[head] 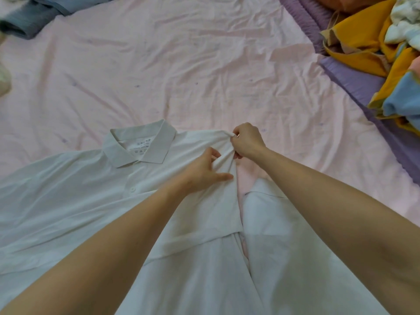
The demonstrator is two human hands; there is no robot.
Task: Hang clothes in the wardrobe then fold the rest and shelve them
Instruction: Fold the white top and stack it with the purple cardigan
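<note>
Smooth matt white cloth shirt [68,201] lies on a creased, matt pink cotton-like sheet [181,64].

A bed [204,64] with a creased pink sheet carries a white shirt [68,201] spread flat near the front, grey-blue clothes [29,17] far left, and a yellow-blue pile [375,53] far right.
</note>
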